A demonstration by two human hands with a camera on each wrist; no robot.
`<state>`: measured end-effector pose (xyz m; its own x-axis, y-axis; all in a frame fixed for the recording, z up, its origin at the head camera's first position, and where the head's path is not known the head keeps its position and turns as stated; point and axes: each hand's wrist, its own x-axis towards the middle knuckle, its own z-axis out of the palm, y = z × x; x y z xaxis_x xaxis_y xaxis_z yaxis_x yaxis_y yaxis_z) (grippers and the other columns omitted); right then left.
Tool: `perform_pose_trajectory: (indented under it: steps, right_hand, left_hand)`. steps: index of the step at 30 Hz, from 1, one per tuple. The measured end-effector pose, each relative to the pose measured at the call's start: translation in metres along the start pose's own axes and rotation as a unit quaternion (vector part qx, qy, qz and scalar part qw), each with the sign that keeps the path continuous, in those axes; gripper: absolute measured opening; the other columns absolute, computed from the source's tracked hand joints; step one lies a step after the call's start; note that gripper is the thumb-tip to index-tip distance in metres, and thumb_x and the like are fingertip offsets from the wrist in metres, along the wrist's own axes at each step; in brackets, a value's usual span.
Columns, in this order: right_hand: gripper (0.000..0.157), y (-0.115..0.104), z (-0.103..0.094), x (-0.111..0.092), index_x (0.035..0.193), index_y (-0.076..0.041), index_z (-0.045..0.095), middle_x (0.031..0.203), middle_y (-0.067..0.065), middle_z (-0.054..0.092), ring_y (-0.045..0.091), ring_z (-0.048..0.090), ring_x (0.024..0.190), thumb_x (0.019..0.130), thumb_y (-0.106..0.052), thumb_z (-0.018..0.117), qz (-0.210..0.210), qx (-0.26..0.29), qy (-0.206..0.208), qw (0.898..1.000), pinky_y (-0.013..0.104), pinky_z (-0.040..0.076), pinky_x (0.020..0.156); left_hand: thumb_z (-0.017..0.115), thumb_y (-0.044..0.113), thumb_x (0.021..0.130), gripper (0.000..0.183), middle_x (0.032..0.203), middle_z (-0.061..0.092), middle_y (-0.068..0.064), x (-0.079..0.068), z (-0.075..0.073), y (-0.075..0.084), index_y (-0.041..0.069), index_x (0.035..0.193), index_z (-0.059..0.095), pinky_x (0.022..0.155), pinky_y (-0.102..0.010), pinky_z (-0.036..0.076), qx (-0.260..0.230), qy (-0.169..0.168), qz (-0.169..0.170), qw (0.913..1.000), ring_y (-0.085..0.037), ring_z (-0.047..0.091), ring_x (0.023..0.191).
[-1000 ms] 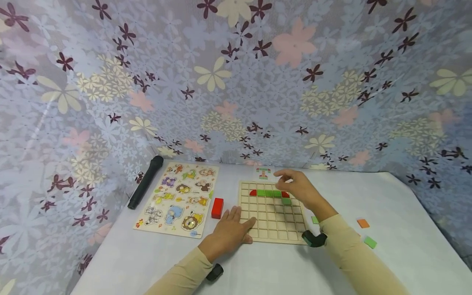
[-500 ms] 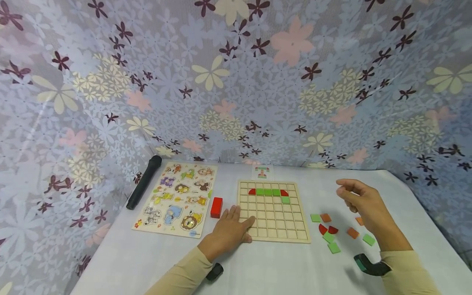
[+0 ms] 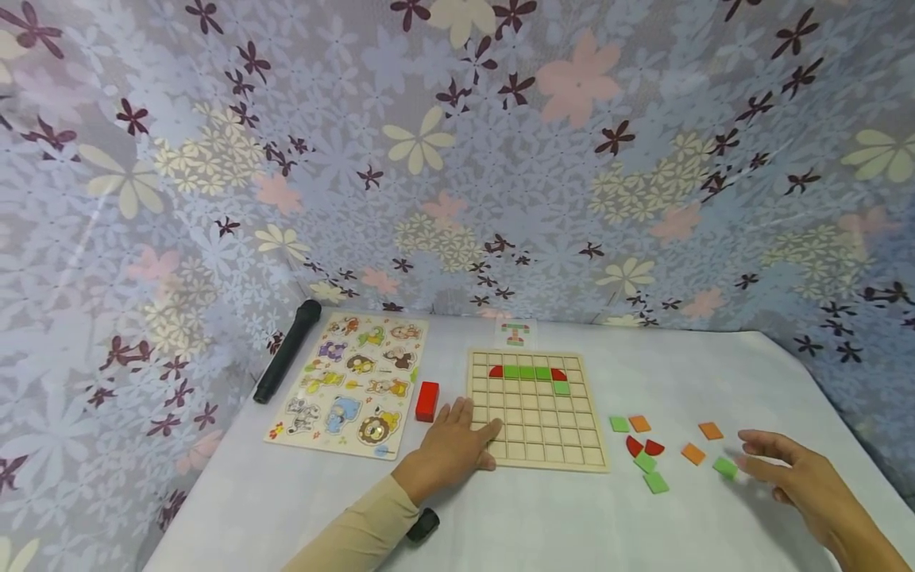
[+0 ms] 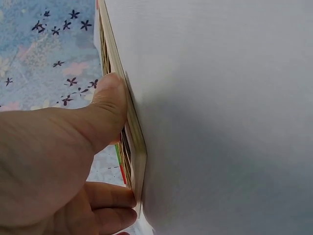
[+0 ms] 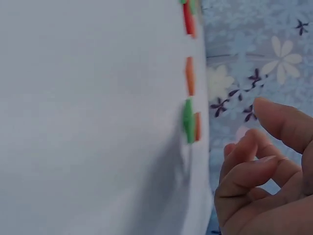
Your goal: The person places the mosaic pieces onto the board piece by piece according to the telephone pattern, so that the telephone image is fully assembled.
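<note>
My left hand (image 3: 450,445) rests on the near left corner of a wooden grid board (image 3: 539,453), its fingers spread over the edge. In the left wrist view its thumb (image 4: 110,95) lies along the board's side. A row of green squares (image 3: 526,372) between two red quarter-round tiles (image 3: 496,372) sits in the grid, with one green square (image 3: 561,388) below the right end. Off to the right, my right hand (image 3: 801,477) is over the table with thumb and fingers apart, holding nothing. A loose green tile (image 3: 725,467) is right by its fingertips.
Loose orange tiles (image 3: 693,454), red quarter-rounds (image 3: 654,449) and green squares (image 3: 655,482) lie right of the board. A pattern card (image 3: 515,334) is behind it. Leftward are a red block (image 3: 426,402), an animal puzzle (image 3: 350,397) and a black microphone (image 3: 287,352).
My right hand has gone from above the grid out to the right and down beside the loose green tile. The left hand stays on the board's corner.
</note>
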<state>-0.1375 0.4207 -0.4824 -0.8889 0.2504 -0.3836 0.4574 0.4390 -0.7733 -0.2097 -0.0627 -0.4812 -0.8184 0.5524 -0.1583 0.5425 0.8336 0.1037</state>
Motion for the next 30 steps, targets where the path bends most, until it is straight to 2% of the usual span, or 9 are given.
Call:
perform_pose_trajectory:
  steps: [2,4,6,11,13,16,18,23,30]
  right_hand:
    - [0.091,0.008,0.000,0.001,0.156,0.001,0.028,0.117,-0.003,0.060,0.012,0.057,0.082,0.091,-0.042,0.075,0.015,-0.011,-0.010,1.000,0.033,0.047,0.067]
    - [0.097,0.012,0.003,0.002,0.158,0.002,0.022,0.122,0.009,0.059,0.013,0.058,0.080,0.090,-0.040,0.077,0.024,-0.011,-0.012,1.000,0.033,0.047,0.065]
    - [0.098,0.015,0.006,0.002,0.158,0.004,0.019,0.128,0.019,0.056,0.015,0.058,0.078,0.091,-0.038,0.077,0.014,-0.020,-0.024,0.999,0.033,0.047,0.063]
    - [0.089,0.015,0.015,0.005,0.152,0.008,0.032,0.120,0.018,0.056,0.018,0.051,0.077,0.088,-0.032,0.080,-0.003,-0.062,-0.023,0.998,0.033,0.046,0.060]
    - [0.085,0.014,0.018,0.007,0.148,0.008,0.039,0.117,0.019,0.056,0.022,0.052,0.086,0.086,-0.032,0.081,-0.001,-0.087,-0.018,0.996,0.032,0.047,0.062]
    - [0.079,0.014,0.020,0.007,0.143,0.009,0.046,0.119,0.027,0.054,0.033,0.052,0.099,0.086,-0.032,0.081,-0.005,-0.119,-0.023,0.993,0.033,0.048,0.066]
    - [0.076,0.014,0.020,0.007,0.141,0.010,0.049,0.118,0.027,0.056,0.034,0.051,0.105,0.085,-0.031,0.081,-0.003,-0.137,-0.021,0.990,0.033,0.048,0.069]
    - [0.065,0.011,0.023,0.007,0.131,0.012,0.055,0.108,0.016,0.059,0.026,0.053,0.097,0.085,-0.024,0.081,-0.013,-0.148,-0.009,0.989,0.033,0.047,0.069]
    - [0.051,0.007,0.027,0.005,0.119,0.012,0.055,0.099,0.013,0.059,0.022,0.054,0.089,0.083,-0.016,0.080,-0.033,-0.145,-0.002,0.989,0.033,0.046,0.069]
  left_hand:
    - [0.064,0.050,0.094,0.066,0.160,0.034,-0.025,0.000,0.000,0.001,0.031,0.154,0.047,0.124,-0.050,0.023,0.005,0.002,0.001,1.0000,-0.039,0.029,0.152]
    - [0.064,0.049,0.094,0.066,0.160,0.035,-0.025,0.000,0.001,0.001,0.031,0.154,0.047,0.124,-0.051,0.024,0.009,0.004,0.002,0.9999,-0.040,0.030,0.151]
    - [0.064,0.049,0.094,0.066,0.160,0.035,-0.025,0.000,0.002,0.001,0.031,0.154,0.046,0.123,-0.051,0.024,0.013,0.004,0.003,0.9999,-0.040,0.030,0.151]
    - [0.065,0.048,0.094,0.065,0.160,0.035,-0.025,0.000,0.000,0.001,0.031,0.154,0.047,0.124,-0.051,0.024,0.005,0.001,-0.003,1.0000,-0.040,0.030,0.151]
    - [0.066,0.048,0.093,0.065,0.160,0.035,-0.025,0.000,0.000,0.001,0.031,0.154,0.047,0.124,-0.050,0.024,0.001,-0.001,-0.006,1.0000,-0.040,0.030,0.151]
    - [0.065,0.049,0.094,0.065,0.161,0.034,-0.025,0.000,0.000,0.001,0.032,0.154,0.047,0.124,-0.050,0.023,0.002,-0.004,-0.007,1.0000,-0.039,0.029,0.152]
    - [0.065,0.049,0.094,0.065,0.161,0.034,-0.025,0.000,0.000,0.001,0.032,0.154,0.047,0.124,-0.050,0.023,0.002,-0.005,-0.006,1.0000,-0.039,0.029,0.152]
    - [0.065,0.049,0.093,0.065,0.160,0.035,-0.025,0.000,-0.001,0.001,0.031,0.154,0.047,0.124,-0.050,0.023,0.000,-0.001,-0.002,1.0000,-0.039,0.029,0.152]
    - [0.065,0.049,0.093,0.065,0.160,0.036,-0.025,-0.001,-0.002,-0.001,0.031,0.154,0.047,0.124,-0.050,0.024,0.002,0.003,0.001,1.0000,-0.039,0.030,0.151]
